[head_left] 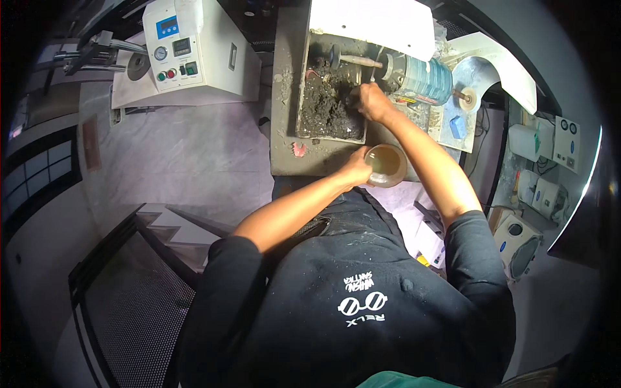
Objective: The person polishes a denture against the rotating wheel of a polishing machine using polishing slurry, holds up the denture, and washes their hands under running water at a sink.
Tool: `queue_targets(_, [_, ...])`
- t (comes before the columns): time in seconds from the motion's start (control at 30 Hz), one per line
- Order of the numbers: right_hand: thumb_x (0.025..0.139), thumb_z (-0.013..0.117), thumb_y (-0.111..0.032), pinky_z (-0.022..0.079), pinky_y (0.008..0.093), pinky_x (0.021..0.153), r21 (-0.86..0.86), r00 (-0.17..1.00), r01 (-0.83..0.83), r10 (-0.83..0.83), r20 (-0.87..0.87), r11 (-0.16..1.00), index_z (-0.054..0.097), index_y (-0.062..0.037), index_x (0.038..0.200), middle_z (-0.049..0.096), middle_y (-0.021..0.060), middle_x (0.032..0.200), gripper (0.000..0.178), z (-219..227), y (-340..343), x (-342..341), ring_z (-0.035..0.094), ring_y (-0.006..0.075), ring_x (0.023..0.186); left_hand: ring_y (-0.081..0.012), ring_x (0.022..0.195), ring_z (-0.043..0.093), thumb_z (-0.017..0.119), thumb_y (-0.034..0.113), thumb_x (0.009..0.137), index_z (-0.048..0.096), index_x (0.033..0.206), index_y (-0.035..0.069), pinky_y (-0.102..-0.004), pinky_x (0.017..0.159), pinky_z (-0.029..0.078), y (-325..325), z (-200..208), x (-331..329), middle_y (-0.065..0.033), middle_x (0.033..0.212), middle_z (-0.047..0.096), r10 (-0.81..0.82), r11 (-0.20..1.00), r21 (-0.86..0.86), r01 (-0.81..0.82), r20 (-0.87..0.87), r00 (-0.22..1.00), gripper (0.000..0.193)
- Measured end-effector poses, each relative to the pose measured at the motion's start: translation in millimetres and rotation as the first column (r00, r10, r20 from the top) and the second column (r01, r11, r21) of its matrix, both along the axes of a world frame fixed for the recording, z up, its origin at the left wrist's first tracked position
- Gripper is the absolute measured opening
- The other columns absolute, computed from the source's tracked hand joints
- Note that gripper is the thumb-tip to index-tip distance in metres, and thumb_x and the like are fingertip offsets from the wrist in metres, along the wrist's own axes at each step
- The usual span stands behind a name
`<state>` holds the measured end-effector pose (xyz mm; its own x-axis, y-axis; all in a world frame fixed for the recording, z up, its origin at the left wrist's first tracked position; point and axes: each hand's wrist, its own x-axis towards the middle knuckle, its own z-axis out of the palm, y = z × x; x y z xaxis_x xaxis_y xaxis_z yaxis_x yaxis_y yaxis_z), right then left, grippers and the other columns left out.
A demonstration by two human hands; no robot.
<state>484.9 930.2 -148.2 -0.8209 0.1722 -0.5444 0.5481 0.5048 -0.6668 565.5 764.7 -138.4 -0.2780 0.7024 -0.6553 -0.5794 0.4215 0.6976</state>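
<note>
My left hand (356,169) grips the side of a round bowl (402,169) at the bench's near edge. The inside of the bowl looks pale and yellowish; whether it holds liquid is unclear. My right hand (374,103) is closed over the right side of a shallow box (299,110). Dark, wet-looking clumpy material (330,107) fills much of that box. What my right fingers hold is hidden, though something dark shows at their left side. Just beyond this hand is a bench motor (420,77) with a blue-green body, its spindle (359,61) reaching over the box.
A white hood (375,22) covers the box's far side. Right of the motor are a buffing wheel (471,99), a curved white guard (517,71) and a blue block (457,127). A white control machine (213,58) stands at the far left. A red scrap (299,149) lies on the bench (291,165).
</note>
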Motion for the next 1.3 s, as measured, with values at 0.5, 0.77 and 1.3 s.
queue_targets(0.5, [0.068,0.065,-0.004,0.047,0.0399,0.089,0.472,0.872,-0.38,0.479,-0.105,0.796,0.052,0.0011,0.119,0.051,0.0259,0.117,0.053,-37,-40,26,0.055,0.0394,0.104,-0.0227,0.064,0.064,0.044,-0.008,0.072,0.04,0.116,0.004,-0.033,0.049,0.057,-121,61,-68,-0.0154,0.097,0.059,0.537,0.843,0.035,-0.536,-0.037,0.843,0.046])
queue_targets(0.77, [0.065,0.051,0.005,0.049,0.0453,0.074,0.302,0.927,-0.131,0.224,-0.3,0.944,0.063,0.001,0.103,0.06,0.0303,0.085,0.039,-18,-38,31,0.061,0.0424,0.085,-0.0311,0.081,0.064,0.044,-0.012,0.07,0.029,0.127,-0.002,-0.0331,0.059,0.06,-113,50,-101,-0.0233,0.114,0.046,0.555,0.814,-0.007,-0.581,-0.286,0.781,0.06])
queue_targets(1.3, [0.081,0.051,-0.007,0.04,0.0383,0.099,0.336,0.906,-0.202,0.306,-0.293,0.92,0.047,0.0,0.127,0.048,0.0269,0.127,0.046,-72,-48,30,0.05,0.0365,0.117,-0.0278,0.081,0.063,0.048,-0.005,0.071,0.032,0.122,0.002,-0.0372,0.062,0.059,-96,47,-111,-0.0169,0.103,0.053,0.546,0.827,-0.007,-0.562,-0.223,0.807,0.054])
